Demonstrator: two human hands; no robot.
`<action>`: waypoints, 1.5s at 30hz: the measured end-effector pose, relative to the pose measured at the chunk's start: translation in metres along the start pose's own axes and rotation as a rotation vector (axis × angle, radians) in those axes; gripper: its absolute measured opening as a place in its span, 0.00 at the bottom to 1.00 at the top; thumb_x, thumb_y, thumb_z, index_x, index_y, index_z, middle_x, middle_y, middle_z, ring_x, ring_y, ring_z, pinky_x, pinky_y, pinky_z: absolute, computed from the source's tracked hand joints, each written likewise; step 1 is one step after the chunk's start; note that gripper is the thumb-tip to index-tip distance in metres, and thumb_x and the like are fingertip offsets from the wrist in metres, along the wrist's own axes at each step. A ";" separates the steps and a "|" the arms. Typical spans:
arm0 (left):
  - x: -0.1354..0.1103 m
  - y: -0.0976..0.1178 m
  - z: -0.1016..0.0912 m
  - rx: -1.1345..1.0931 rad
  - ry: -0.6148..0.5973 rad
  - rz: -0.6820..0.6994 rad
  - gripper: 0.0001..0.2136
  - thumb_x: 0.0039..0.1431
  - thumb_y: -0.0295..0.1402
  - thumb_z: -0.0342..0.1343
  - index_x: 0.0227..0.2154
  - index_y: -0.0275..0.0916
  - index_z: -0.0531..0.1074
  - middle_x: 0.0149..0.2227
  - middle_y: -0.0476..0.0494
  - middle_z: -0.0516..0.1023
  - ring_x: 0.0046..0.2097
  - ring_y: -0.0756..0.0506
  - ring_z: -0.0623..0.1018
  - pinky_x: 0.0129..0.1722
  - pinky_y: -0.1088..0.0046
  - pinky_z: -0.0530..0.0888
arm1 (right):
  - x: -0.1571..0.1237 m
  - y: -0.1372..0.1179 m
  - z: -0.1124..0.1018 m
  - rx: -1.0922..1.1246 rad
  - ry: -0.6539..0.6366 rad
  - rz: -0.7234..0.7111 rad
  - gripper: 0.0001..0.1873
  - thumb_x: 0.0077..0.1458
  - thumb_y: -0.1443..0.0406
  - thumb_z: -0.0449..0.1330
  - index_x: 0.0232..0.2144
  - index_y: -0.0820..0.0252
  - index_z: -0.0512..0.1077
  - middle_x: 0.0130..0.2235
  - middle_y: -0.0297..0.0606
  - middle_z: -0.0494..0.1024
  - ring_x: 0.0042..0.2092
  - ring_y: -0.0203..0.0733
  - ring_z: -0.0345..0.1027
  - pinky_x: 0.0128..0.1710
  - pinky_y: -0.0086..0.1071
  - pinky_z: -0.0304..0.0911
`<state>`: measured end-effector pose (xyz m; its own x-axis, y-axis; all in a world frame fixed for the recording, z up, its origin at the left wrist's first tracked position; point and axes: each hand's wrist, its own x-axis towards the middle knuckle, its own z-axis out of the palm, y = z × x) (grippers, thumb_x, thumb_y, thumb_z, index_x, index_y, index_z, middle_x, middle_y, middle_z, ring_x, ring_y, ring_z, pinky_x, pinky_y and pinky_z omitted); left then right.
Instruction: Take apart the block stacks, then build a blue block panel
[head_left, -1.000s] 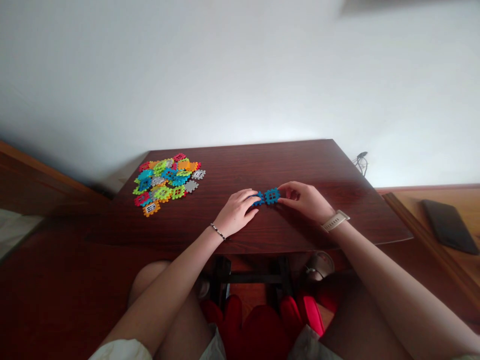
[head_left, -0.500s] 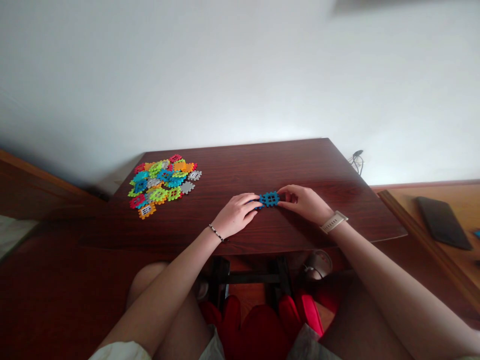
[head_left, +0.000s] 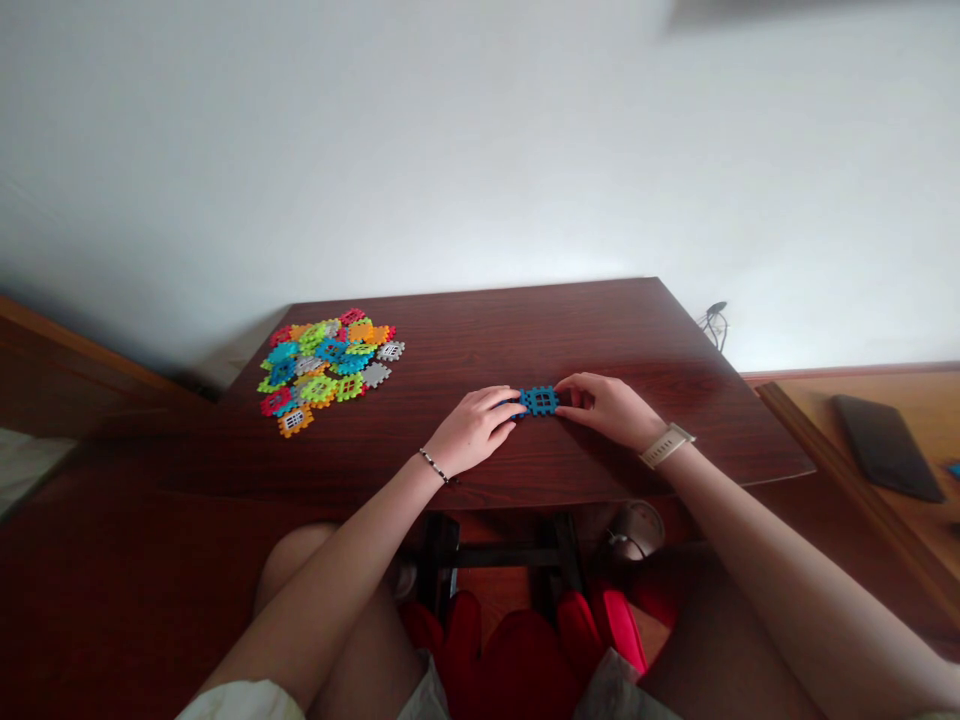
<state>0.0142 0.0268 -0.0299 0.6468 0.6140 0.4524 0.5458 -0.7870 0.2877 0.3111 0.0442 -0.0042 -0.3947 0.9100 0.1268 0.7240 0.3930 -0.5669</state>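
One windowed blue tile on the desk now sits straight at three o'clock of a part-hidden blue tile, gap closed; I judge them meshed. My right hand has its fingers pinching the former; my left hand covers the latter, grip unclear.

Counts two hands, two blue tiles, one tile heap, one bracelet, one watch.

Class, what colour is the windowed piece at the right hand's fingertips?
The windowed piece is blue, best seen in the head view.
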 end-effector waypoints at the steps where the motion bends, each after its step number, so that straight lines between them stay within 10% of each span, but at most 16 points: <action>1: 0.000 0.000 0.000 0.000 -0.001 0.001 0.13 0.74 0.28 0.56 0.56 0.43 0.79 0.63 0.39 0.79 0.67 0.38 0.77 0.68 0.51 0.76 | 0.000 0.000 0.000 -0.001 0.000 -0.001 0.14 0.62 0.57 0.69 0.47 0.55 0.81 0.35 0.35 0.80 0.34 0.42 0.71 0.35 0.34 0.62; 22: 0.001 -0.003 -0.003 -0.069 0.075 -0.191 0.29 0.65 0.30 0.67 0.66 0.44 0.67 0.63 0.35 0.77 0.65 0.33 0.77 0.66 0.45 0.75 | -0.002 -0.001 -0.001 -0.015 -0.027 -0.012 0.13 0.63 0.57 0.68 0.48 0.55 0.81 0.36 0.36 0.81 0.34 0.42 0.72 0.35 0.33 0.63; 45: 0.000 -0.006 -0.004 -0.110 0.073 -0.181 0.22 0.66 0.31 0.69 0.60 0.44 0.73 0.58 0.38 0.82 0.59 0.37 0.81 0.62 0.50 0.79 | -0.005 -0.003 -0.001 0.018 -0.025 -0.026 0.14 0.63 0.57 0.67 0.48 0.55 0.81 0.36 0.36 0.82 0.34 0.42 0.73 0.35 0.33 0.63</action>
<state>0.0091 0.0318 -0.0286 0.5015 0.7427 0.4438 0.5857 -0.6689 0.4577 0.3110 0.0389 -0.0023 -0.4274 0.8958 0.1216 0.7029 0.4139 -0.5784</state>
